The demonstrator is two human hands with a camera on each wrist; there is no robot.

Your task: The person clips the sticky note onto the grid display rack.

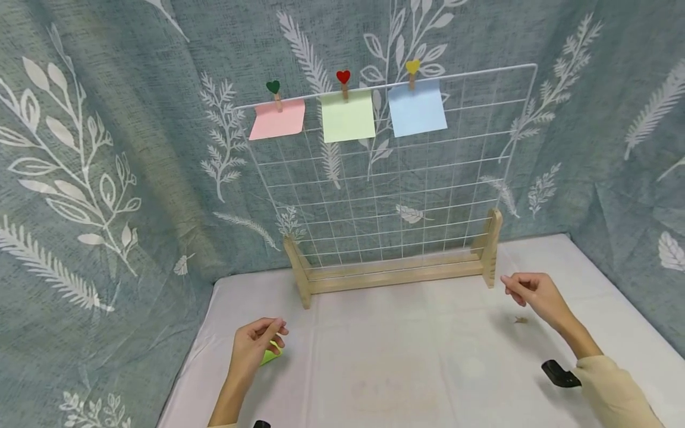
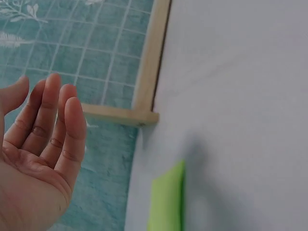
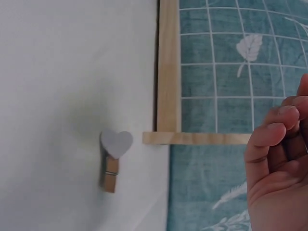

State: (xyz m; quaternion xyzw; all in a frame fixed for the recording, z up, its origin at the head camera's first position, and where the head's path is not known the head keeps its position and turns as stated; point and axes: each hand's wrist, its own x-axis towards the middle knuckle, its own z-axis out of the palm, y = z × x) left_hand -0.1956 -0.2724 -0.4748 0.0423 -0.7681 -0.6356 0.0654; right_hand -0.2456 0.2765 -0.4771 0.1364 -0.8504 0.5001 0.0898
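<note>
My left hand (image 1: 250, 349) hovers over the table's left side, fingers loosely bent and holding nothing. Below it lies a bright green, paper-like piece (image 2: 167, 199), partly hidden by the hand in the head view. Toward the right, my right hand (image 1: 539, 299) hangs in the air by the stand's right foot, its fingers loosely curled around nothing. A small wooden clothespin (image 3: 110, 177) with a pale heart lies on the table beneath it. On the white wire grid (image 1: 401, 175), pink (image 1: 278, 123), pale green (image 1: 348, 123) and blue (image 1: 420, 112) paper notes hang from heart-topped clothespins.
The grid stands in a wooden base (image 1: 396, 276) at the back of the white-covered table (image 1: 385, 356). Teal leaf-print cloth (image 1: 128, 178) surrounds the back and sides. A black device (image 1: 559, 374) is at the right wrist.
</note>
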